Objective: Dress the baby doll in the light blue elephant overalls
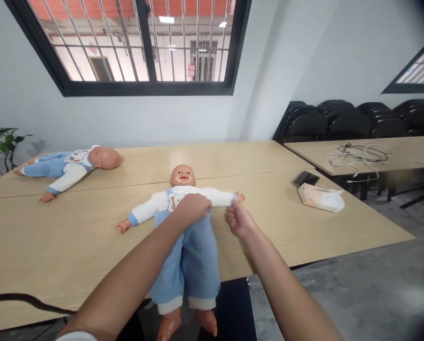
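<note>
Our doll (199, 244) lies face up across the table's (265, 227) near edge, already dressed — sleeves (217, 196) and blue trousers (202, 258) on — with what is left unclear. Our left hand (195, 207) curls over its front, our right hand (239, 219) at the right-side cuff (234, 195); we cannot tell whether either grips cloth. Farther right, a pale box (313, 197) shows tissue (334, 193) poking out, its inside hidden.

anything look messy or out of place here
Two things: the cables lie in a loose tangle on the right-hand table, and the nearer doll has its feet past the near table's edge. No spill shows.
</note>
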A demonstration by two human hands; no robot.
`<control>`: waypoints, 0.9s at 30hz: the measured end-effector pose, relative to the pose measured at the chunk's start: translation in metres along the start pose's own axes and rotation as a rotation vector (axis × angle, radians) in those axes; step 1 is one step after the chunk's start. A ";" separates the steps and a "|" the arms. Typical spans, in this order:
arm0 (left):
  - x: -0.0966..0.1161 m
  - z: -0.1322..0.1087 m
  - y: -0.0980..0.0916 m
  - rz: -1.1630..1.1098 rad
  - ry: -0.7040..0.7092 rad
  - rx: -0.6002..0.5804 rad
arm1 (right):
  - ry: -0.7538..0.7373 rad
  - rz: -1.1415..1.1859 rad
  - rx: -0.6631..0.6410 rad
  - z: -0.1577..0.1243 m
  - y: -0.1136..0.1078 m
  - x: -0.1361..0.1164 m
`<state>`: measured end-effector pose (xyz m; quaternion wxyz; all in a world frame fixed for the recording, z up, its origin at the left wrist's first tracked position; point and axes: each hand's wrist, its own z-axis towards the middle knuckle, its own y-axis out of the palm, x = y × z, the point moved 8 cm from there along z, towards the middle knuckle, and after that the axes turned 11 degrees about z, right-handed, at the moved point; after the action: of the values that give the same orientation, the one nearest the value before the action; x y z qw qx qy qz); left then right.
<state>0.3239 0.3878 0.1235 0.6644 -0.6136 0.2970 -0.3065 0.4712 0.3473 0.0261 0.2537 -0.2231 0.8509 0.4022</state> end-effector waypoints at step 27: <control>-0.039 -0.021 0.009 0.011 -0.128 0.105 | -0.872 -0.402 -0.230 0.025 0.062 -0.037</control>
<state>0.2832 0.4052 0.1141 0.7152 -0.5945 0.2406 -0.2779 0.4698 0.4098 0.0706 0.6324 -0.2203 0.5557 0.4927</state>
